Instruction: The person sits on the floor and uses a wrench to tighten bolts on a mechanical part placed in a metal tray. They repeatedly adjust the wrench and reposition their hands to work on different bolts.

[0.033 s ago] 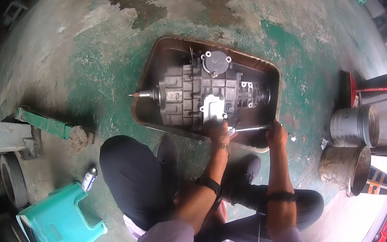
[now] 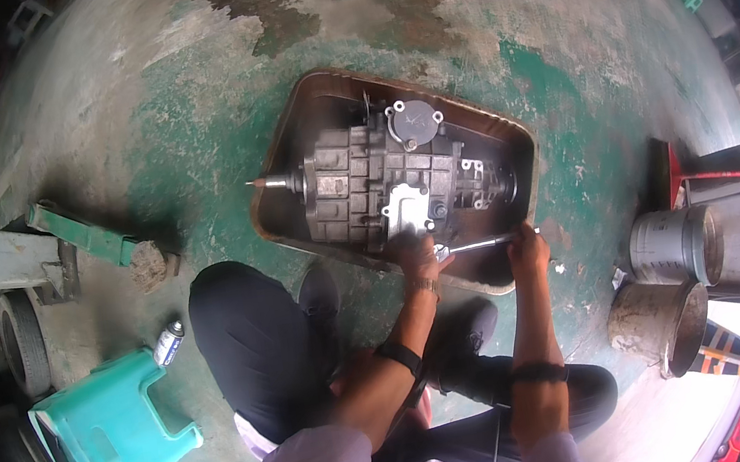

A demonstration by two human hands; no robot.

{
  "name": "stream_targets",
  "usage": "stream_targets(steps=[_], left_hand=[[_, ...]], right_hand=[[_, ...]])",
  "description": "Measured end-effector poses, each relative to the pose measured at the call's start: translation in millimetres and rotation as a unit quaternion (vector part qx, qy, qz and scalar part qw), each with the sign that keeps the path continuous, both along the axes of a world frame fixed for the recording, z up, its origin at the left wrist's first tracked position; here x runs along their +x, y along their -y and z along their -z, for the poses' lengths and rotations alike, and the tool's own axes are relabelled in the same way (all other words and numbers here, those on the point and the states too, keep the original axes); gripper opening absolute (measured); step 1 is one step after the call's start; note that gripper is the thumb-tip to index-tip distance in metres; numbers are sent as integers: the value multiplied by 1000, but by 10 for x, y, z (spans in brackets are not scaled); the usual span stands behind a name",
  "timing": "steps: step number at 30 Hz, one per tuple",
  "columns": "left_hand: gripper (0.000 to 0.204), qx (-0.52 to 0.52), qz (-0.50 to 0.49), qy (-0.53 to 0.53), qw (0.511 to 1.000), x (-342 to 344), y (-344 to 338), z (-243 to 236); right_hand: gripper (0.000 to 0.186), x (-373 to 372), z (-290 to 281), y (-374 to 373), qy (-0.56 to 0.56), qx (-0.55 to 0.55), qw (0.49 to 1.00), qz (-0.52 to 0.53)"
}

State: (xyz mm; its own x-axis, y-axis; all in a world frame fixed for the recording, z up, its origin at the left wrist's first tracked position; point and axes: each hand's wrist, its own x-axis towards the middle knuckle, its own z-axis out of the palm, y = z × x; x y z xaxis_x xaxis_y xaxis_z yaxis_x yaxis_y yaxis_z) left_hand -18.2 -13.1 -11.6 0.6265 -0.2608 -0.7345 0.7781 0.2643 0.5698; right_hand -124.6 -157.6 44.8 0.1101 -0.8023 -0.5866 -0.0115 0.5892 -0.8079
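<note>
1. Progress: I see gearbox [image 2: 348,182] w/ round cover [image 2: 414,121] & bright cover plate [image 2: 407,209] in place; wrench [image 2: 482,244] up at near side, so prob. mid-work. Bolts too small to judge; can't tell what's left.
2. Pos: gearbox in brown tray [image 2: 304,107].
3. Axis: long axis runs L–R; slim input shaft [image 2: 272,182] points L.
4. R hand [image 2: 529,250]: fingers clamped on wrench's outer end. L hand [image 2: 418,255]: at its inner end; fingers part hidden, can't tell grip.

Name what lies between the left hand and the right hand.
In the head view, a silver metal bar spans the gap from the left hand to the right hand, with the brown tray beneath.
</note>
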Motion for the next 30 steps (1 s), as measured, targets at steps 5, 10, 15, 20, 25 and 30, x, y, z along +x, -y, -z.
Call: stream_targets(steps=[5, 10, 15, 20, 25, 30], left_hand=[[36, -44, -54, -138, 988, -61, 6, -58], [40, -122, -77, -200, 969, -67, -101, -84], [54, -133, -63, -202, 968, -98, -216, -109], [50, -150, -58, -224, 961, -232, -318, -84], [45, -161, -45, -226, 960, -272, -376, -28], [41, -170, -28, -226, 959, -318, -464, -6]], right_hand=[[13, 1002, -327, 83, -96, -312, 921, -215], [18, 1920, -331, -359, -152, -373, 852, -336], [14, 2252, -292, -1192, -100, -481, 705, -511], [18, 2180, -236, -1838, -194, -460, 445, -743], [15, 1787, -153, -2206, -188, -393, 381, -815], [12, 1478, -268, -2380, -241, -396, 394, -794]])
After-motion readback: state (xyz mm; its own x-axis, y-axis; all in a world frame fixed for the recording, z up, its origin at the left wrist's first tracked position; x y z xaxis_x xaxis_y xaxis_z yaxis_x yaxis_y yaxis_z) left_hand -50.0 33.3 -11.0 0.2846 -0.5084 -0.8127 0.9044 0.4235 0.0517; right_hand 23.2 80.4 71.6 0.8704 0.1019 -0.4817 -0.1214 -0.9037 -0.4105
